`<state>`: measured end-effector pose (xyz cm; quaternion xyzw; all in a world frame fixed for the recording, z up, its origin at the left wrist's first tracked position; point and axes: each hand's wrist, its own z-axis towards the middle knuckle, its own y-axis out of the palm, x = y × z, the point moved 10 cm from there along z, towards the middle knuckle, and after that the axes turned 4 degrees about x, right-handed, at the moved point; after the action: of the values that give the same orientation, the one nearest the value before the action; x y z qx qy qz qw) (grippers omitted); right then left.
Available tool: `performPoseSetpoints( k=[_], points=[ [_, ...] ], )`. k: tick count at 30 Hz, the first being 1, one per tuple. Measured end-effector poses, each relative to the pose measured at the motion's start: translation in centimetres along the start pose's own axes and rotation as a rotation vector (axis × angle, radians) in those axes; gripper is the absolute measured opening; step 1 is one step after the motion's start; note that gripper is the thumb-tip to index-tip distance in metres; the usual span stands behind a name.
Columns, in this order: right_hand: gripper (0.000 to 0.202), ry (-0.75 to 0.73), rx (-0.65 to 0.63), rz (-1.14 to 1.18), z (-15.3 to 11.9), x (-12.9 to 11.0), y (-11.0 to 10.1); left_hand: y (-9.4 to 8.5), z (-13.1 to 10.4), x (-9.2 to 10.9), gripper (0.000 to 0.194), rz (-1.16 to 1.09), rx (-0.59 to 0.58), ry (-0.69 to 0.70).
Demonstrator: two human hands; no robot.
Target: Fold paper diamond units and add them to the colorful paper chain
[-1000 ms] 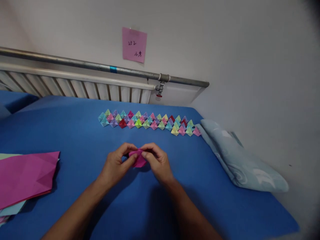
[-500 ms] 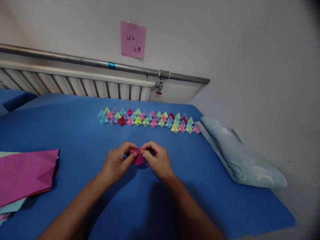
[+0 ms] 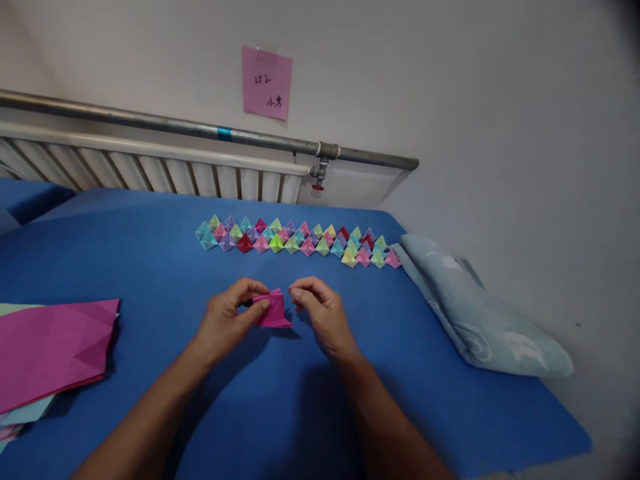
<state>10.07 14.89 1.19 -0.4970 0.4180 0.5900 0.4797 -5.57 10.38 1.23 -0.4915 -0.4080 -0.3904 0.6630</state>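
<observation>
Between the thumb and fingers of my left hand is a small folded piece of magenta origami paper, its flaps and a pointed corner sticking out to the right. My right hand is just right of the paper and apart from it, thumb and fingertips pressed together with nothing visible in them. Both hands are above the blue sheet. Beyond them, several small folded paper pieces in many colours stand in tight rows.
At the left lies a stack of coloured paper, magenta on top. A folded pale green blanket rests along the right edge against the wall. Behind the blue surface run a radiator and a metal pipe. A pink note is taped above.
My right hand has let go of the magenta paper and moved a little to the right. The paper stays in my left hand, its folded side now more visible.
</observation>
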Motion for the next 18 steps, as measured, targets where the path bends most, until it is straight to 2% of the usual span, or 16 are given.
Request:
performPoseSetpoints(
  k=[5,9,13,18],
  points=[
    [0.004,-0.143,-0.085,-0.148,-0.8,-0.8,1.5,0.6,-0.6,1.8,0.016,0.122,-0.013,0.195],
    [0.006,-0.165,-0.094,-0.223,-0.9,-0.9,1.7,0.7,-0.7,2.3,0.016,0.193,0.002,0.29],
    [0.01,-0.186,-0.107,-0.26,-0.8,-1.3,1.7,0.5,-0.6,2.0,0.016,0.198,0.004,0.279],
    [0.013,-0.17,-0.089,-0.287,-0.8,-1.3,1.5,0.6,-0.4,1.0,0.016,0.113,-0.024,0.144]
  ],
)
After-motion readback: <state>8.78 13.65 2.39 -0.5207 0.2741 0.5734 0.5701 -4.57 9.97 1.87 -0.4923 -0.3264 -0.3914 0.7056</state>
